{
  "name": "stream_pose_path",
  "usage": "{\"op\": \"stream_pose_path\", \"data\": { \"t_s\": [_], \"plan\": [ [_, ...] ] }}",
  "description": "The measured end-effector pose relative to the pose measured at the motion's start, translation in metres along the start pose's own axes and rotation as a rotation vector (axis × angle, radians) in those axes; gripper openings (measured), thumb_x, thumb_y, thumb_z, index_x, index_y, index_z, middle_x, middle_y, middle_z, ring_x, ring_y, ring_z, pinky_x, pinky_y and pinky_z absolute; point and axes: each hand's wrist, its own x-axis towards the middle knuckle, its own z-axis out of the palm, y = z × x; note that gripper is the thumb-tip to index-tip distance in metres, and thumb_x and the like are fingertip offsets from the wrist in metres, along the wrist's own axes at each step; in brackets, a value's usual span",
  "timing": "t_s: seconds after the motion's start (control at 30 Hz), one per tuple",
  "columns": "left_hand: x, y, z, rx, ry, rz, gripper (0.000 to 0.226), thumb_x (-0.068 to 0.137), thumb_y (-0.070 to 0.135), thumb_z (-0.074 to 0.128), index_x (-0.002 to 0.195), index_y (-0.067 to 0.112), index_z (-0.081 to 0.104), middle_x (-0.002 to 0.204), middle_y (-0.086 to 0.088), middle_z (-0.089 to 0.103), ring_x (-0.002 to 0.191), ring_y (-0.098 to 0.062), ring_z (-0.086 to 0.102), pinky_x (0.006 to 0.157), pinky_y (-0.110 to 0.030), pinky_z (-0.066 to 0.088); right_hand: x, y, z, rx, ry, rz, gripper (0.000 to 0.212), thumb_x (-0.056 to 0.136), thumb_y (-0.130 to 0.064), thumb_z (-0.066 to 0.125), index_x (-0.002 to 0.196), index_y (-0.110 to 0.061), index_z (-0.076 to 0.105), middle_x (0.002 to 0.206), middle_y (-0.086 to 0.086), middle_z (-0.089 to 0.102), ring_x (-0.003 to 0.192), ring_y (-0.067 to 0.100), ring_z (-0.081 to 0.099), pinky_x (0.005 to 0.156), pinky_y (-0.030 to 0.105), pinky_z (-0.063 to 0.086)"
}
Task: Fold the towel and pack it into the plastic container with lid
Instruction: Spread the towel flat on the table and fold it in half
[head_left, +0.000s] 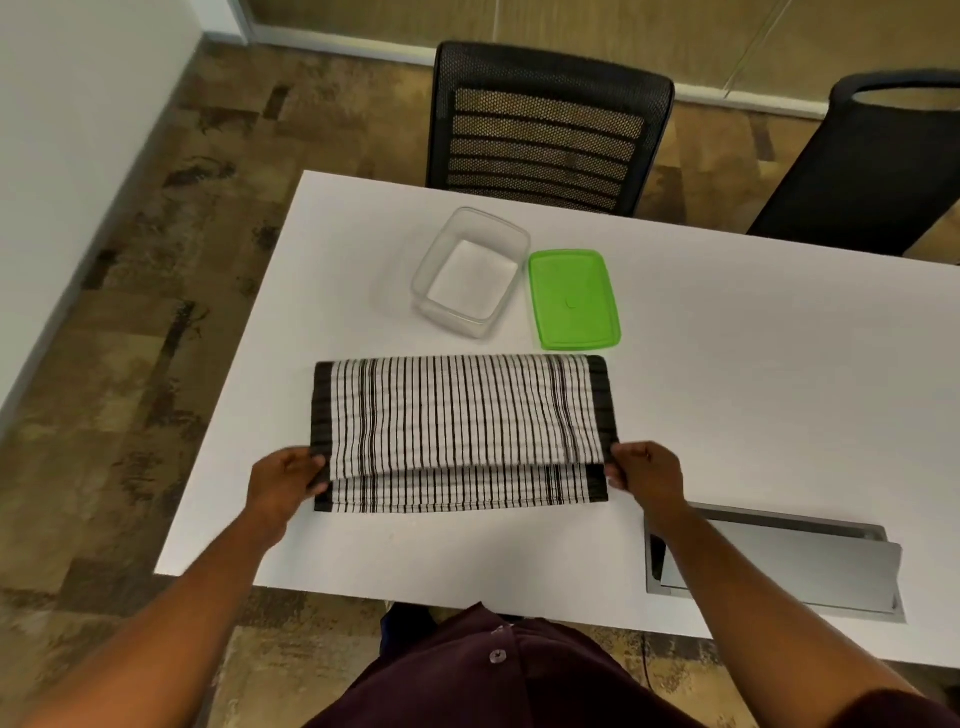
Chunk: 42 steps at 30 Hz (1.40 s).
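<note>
White table (727, 364) fills the view, and the striped towel (457, 431) lies on it dead centre, folded over with its top layer short of the near edge. Left hand (285, 483) pinches the nine o'clock border, right hand (649, 473) the three o'clock. At twelve o'clock, the clear container (431, 260) sits open, with the green lid (574, 299) just beside it.
</note>
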Motion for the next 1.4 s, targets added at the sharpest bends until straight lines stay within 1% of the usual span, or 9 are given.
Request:
{"op": "stream_pose_path", "data": {
  "t_s": [0.17, 0.3, 0.4, 0.7, 0.87, 1.03, 1.17, 1.27, 1.4],
  "plan": [
    [0.007, -0.043, -0.011, 0.137, 0.054, -0.088, 0.022, 0.085, -0.006, 0.072, 0.106, -0.009, 0.066, 0.103, -0.027, 0.072, 0.090, -0.038, 0.072, 0.069, -0.031, 0.063, -0.001, 0.028, -0.001, -0.133, 0.064, 0.108, 0.009, 0.090, 0.012, 0.063, 0.093, 0.009, 0.071, 0.087, 0.022, 0.072, 0.060, 0.026, 0.067, 0.052, 0.019, 0.059],
    [0.009, -0.047, -0.012, 0.174, 0.061, -0.078, 0.018, 0.084, -0.007, 0.072, 0.102, -0.006, 0.069, 0.100, -0.025, 0.074, 0.090, -0.036, 0.073, 0.091, -0.049, 0.059, -0.005, 0.036, 0.000, -0.191, 0.065, 0.074, 0.008, 0.087, 0.001, 0.074, 0.091, 0.008, 0.075, 0.082, 0.024, 0.074, 0.056, 0.021, 0.068, 0.064, 0.027, 0.062],
    [0.006, -0.045, -0.011, 0.235, 0.008, -0.047, 0.027, 0.083, -0.009, 0.072, 0.109, -0.005, 0.069, 0.100, -0.021, 0.074, 0.097, -0.037, 0.071, 0.097, -0.050, 0.055, -0.006, 0.036, -0.001, -0.226, 0.090, 0.049, 0.006, 0.085, -0.008, 0.079, 0.084, -0.001, 0.077, 0.081, 0.023, 0.075, 0.067, 0.028, 0.068, 0.084, 0.048, 0.063],
    [0.006, -0.037, -0.008, 0.450, 0.131, 0.088, 0.015, 0.083, -0.004, 0.073, 0.094, 0.006, 0.073, 0.083, -0.009, 0.073, 0.084, -0.028, 0.072, 0.079, -0.032, 0.061, -0.013, 0.049, -0.006, -0.327, 0.078, 0.023, 0.014, 0.087, -0.018, 0.079, 0.074, -0.012, 0.075, 0.077, 0.015, 0.077, 0.086, 0.040, 0.075, 0.088, 0.055, 0.060],
    [0.004, -0.036, 0.003, 0.662, 0.164, 0.151, 0.010, 0.081, 0.007, 0.077, 0.082, 0.013, 0.069, 0.080, -0.006, 0.071, 0.082, -0.028, 0.068, 0.077, -0.032, 0.050, -0.011, 0.054, -0.003, -0.416, 0.084, 0.045, 0.014, 0.086, -0.024, 0.079, 0.087, -0.010, 0.081, 0.090, 0.014, 0.079, 0.096, 0.036, 0.073, 0.094, 0.050, 0.057],
    [0.003, -0.041, 0.001, 0.739, 0.176, 0.139, 0.016, 0.079, 0.014, 0.081, 0.087, 0.005, 0.070, 0.089, -0.012, 0.073, 0.088, -0.032, 0.067, 0.085, -0.040, 0.053, -0.011, 0.055, -0.001, -0.467, 0.079, 0.052, 0.015, 0.088, -0.027, 0.076, 0.087, -0.012, 0.081, 0.091, 0.012, 0.079, 0.097, 0.034, 0.073, 0.093, 0.047, 0.057],
    [-0.002, -0.043, -0.004, 0.727, 0.186, 0.121, 0.022, 0.076, 0.011, 0.083, 0.087, 0.006, 0.065, 0.084, -0.008, 0.069, 0.089, -0.033, 0.067, 0.071, -0.034, 0.048, -0.011, 0.052, 0.000, -0.568, 0.067, 0.040, 0.016, 0.090, -0.029, 0.073, 0.094, -0.014, 0.076, 0.099, 0.007, 0.077, 0.103, 0.032, 0.070, 0.093, 0.044, 0.056],
    [-0.009, -0.039, -0.001, 0.872, 0.194, 0.185, 0.041, 0.076, 0.015, 0.083, 0.110, 0.009, 0.061, 0.104, -0.012, 0.063, 0.102, -0.035, 0.063, 0.076, -0.041, 0.053, -0.017, 0.048, 0.005, -0.733, 0.121, -0.077, 0.037, 0.090, -0.032, 0.073, 0.121, -0.014, 0.066, 0.122, 0.008, 0.067, 0.113, 0.030, 0.065, 0.090, 0.040, 0.054],
    [-0.010, -0.029, 0.016, 1.091, 0.146, 0.437, 0.064, 0.073, 0.006, 0.076, 0.132, 0.007, 0.052, 0.133, -0.018, 0.049, 0.119, -0.037, 0.053, 0.091, -0.050, 0.055, -0.020, 0.038, 0.026, -0.867, 0.121, -0.413, 0.047, 0.084, -0.021, 0.074, 0.127, -0.014, 0.059, 0.129, 0.011, 0.054, 0.119, 0.031, 0.053, 0.090, 0.043, 0.053]
  ]
}}
